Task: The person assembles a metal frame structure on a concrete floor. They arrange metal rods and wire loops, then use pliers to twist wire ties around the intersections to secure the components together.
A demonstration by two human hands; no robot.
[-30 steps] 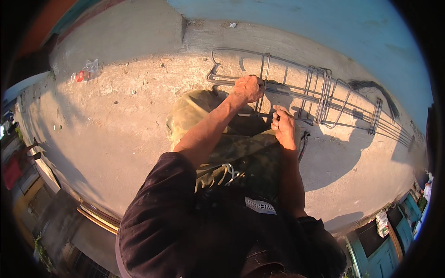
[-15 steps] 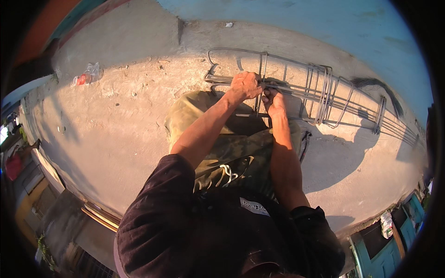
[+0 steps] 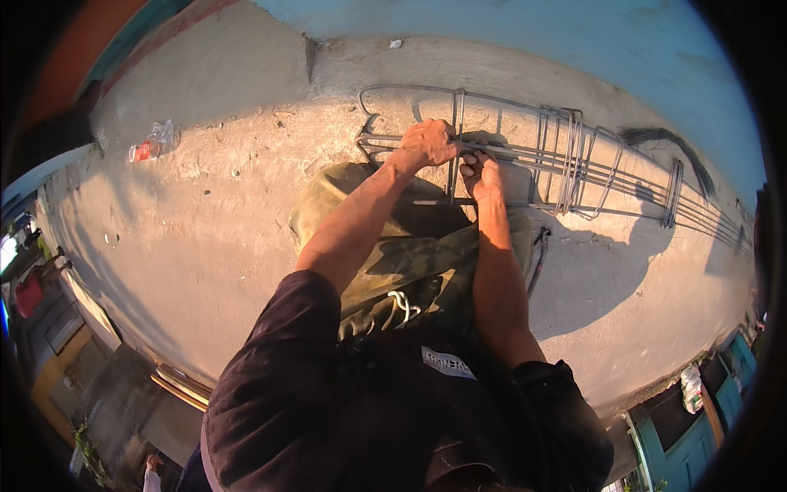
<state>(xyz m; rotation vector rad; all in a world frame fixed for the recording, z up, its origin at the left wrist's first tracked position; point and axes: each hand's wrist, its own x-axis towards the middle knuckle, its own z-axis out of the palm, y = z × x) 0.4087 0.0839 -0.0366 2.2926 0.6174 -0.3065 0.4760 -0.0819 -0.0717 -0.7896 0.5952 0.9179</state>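
Observation:
A long steel rebar cage (image 3: 508,152) of parallel bars and rectangular stirrups lies across the ground in front of my knees. My left hand (image 3: 428,142) is wrapped over its middle bars, just left of an upright stirrup (image 3: 456,176). On the other side of that stirrup, my right hand (image 3: 482,175) has thumb and fingers drawn together close under the bars. Whatever is between those fingertips is too small to make out. Several stirrups (image 3: 567,164) stand bunched farther right along the bars.
Dark thin wire (image 3: 676,141) lies in a bundle behind the cage, by the blue wall (image 3: 525,37). A dark slender tool (image 3: 539,258) rests on the ground beside my right knee. A clear plastic bottle with a red label (image 3: 147,149) lies at far left.
The whole view has shifted slightly. Both hands stay at the same stirrup, and the right fingers have moved a little at the joint. The cage looks unmoved.

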